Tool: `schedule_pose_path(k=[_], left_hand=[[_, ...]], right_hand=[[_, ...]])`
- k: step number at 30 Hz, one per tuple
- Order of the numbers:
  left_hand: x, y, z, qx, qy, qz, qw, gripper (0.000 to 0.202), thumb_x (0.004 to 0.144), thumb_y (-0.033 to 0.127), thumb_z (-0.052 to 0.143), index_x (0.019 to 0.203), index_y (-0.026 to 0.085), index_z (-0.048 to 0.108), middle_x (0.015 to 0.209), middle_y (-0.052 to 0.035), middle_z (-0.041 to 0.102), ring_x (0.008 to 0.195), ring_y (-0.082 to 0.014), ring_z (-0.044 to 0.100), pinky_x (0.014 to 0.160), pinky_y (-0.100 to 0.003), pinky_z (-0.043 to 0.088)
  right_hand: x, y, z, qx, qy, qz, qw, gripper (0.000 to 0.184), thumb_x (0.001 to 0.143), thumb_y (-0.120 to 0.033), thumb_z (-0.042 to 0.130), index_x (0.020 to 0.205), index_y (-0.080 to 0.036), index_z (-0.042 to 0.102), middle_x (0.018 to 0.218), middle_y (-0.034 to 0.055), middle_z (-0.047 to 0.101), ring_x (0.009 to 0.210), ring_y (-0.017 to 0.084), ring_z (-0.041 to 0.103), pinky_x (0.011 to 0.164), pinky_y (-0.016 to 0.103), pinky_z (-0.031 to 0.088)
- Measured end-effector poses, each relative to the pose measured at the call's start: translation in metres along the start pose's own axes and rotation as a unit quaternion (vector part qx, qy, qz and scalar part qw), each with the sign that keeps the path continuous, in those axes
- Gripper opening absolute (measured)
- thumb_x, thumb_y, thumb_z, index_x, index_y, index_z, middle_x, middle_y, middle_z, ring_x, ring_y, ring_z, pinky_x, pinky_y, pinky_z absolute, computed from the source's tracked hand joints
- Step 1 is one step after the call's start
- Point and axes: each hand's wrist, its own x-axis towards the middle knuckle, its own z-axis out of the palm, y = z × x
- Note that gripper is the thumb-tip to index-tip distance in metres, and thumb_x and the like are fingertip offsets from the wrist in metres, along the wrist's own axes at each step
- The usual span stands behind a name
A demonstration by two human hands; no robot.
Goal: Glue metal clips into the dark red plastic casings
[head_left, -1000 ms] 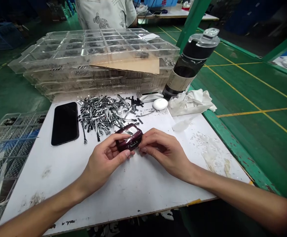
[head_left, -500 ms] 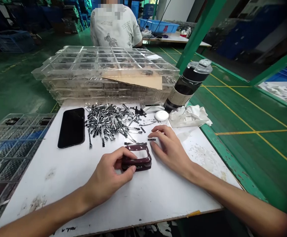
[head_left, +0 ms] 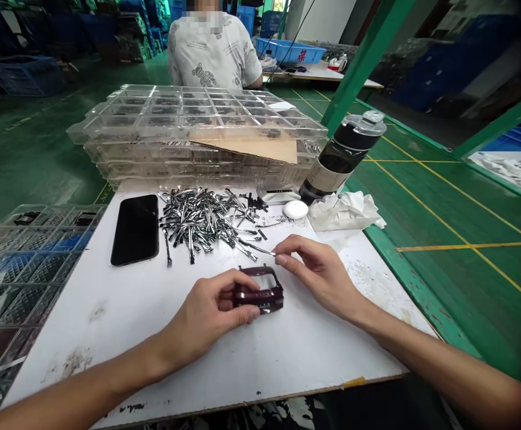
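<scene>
My left hand [head_left: 218, 304] is closed around the left side of a glossy maroon plastic shell [head_left: 267, 294], its thumb along the near edge and its fingers on top. The shell has a rectangular opening and rests on the white table. My right hand [head_left: 316, 272] pinches the end of a thin silver strip [head_left: 260, 248] between thumb and fingertips, just behind and right of the shell. The strip's other end reaches toward a loose pile of silver strips with black ends [head_left: 202, 218].
A black phone [head_left: 135, 230] lies left of the pile. Behind stand stacked clear compartment trays [head_left: 197, 161], a tilted dark bottle [head_left: 343, 155], a white rounded case [head_left: 295, 209] and crumpled tissue [head_left: 345, 210]. More trays [head_left: 22, 280] are at left; a person [head_left: 213, 51] sits beyond.
My right hand has closed into a pinch on a silver strip. The strip and small black piece lying behind the shell no longer show there. My left hand still holds the shell.
</scene>
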Motion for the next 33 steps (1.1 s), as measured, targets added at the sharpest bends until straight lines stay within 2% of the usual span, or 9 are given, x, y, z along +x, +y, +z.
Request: schedule_pose_path(k=[3, 8, 11, 16, 24, 28, 33], left_hand=[[0.005, -0.001, -0.006, -0.033, 0.056, 0.01, 0.998, 0.03, 0.083, 0.03, 0.081, 0.108, 0.022, 0.068, 0.105, -0.002, 0.073, 0.096, -0.0163, 0.07, 0.086, -0.027, 0.059], [0.005, 0.002, -0.011, -0.005, 0.111, 0.076, 0.991, 0.031, 0.082, 0.023, 0.083, 0.11, 0.024, 0.07, 0.111, -0.0007, 0.071, 0.106, -0.0158, 0.068, 0.095, -0.026, 0.058], [0.003, 0.003, -0.011, 0.012, 0.113, 0.089, 0.99, 0.032, 0.082, 0.021, 0.082, 0.112, 0.026, 0.071, 0.112, -0.0006, 0.071, 0.108, -0.017, 0.068, 0.096, -0.027, 0.058], [0.001, 0.003, -0.009, 0.025, 0.103, 0.095, 0.99, 0.031, 0.084, 0.022, 0.08, 0.113, 0.026, 0.071, 0.111, -0.0004, 0.071, 0.106, -0.0165, 0.068, 0.096, -0.027, 0.058], [0.0, 0.003, -0.007, 0.039, 0.086, 0.102, 0.99, 0.026, 0.089, 0.022, 0.075, 0.114, 0.03, 0.07, 0.109, 0.0032, 0.071, 0.101, -0.0099, 0.067, 0.09, -0.017, 0.056], [-0.001, 0.004, -0.006, 0.037, 0.074, 0.084, 0.993, 0.02, 0.094, 0.024, 0.07, 0.113, 0.028, 0.07, 0.108, 0.0017, 0.071, 0.098, -0.0103, 0.067, 0.085, -0.016, 0.057], [-0.001, 0.005, -0.005, 0.022, 0.093, 0.067, 0.993, 0.016, 0.094, 0.026, 0.07, 0.11, 0.026, 0.07, 0.107, 0.0003, 0.07, 0.098, -0.0119, 0.068, 0.084, -0.017, 0.058]], right_hand=[[-0.005, -0.004, -0.004, 0.112, -0.001, 0.065, 0.992, 0.007, 0.096, -0.028, 0.068, 0.098, -0.023, 0.073, 0.089, 0.0003, 0.067, 0.08, 0.014, 0.059, 0.071, 0.026, 0.045], [-0.007, 0.002, -0.004, 0.214, -0.081, 0.138, 0.964, 0.013, 0.092, -0.033, 0.072, 0.093, -0.02, 0.074, 0.078, 0.0001, 0.063, 0.067, 0.012, 0.054, 0.062, 0.025, 0.043], [-0.005, 0.006, -0.002, 0.219, -0.088, 0.154, 0.959, 0.016, 0.09, -0.034, 0.074, 0.091, -0.018, 0.073, 0.076, 0.0009, 0.063, 0.067, 0.012, 0.055, 0.062, 0.025, 0.044], [-0.002, 0.002, 0.001, 0.216, -0.053, 0.17, 0.96, 0.019, 0.085, -0.034, 0.079, 0.088, -0.019, 0.068, 0.075, 0.0, 0.063, 0.062, 0.012, 0.055, 0.057, 0.024, 0.043], [-0.004, -0.003, 0.006, 0.175, -0.047, 0.156, 0.971, 0.016, 0.086, -0.03, 0.078, 0.087, -0.019, 0.066, 0.077, -0.0013, 0.062, 0.064, 0.011, 0.05, 0.057, 0.024, 0.038], [-0.005, -0.004, 0.007, 0.156, -0.024, 0.167, 0.973, 0.022, 0.083, -0.033, 0.081, 0.089, -0.019, 0.065, 0.074, -0.002, 0.06, 0.064, 0.012, 0.048, 0.056, 0.024, 0.036], [-0.004, -0.002, 0.007, 0.222, -0.049, 0.2, 0.953, 0.03, 0.081, -0.039, 0.082, 0.084, -0.018, 0.06, 0.071, -0.0024, 0.057, 0.062, 0.011, 0.048, 0.056, 0.024, 0.036]])
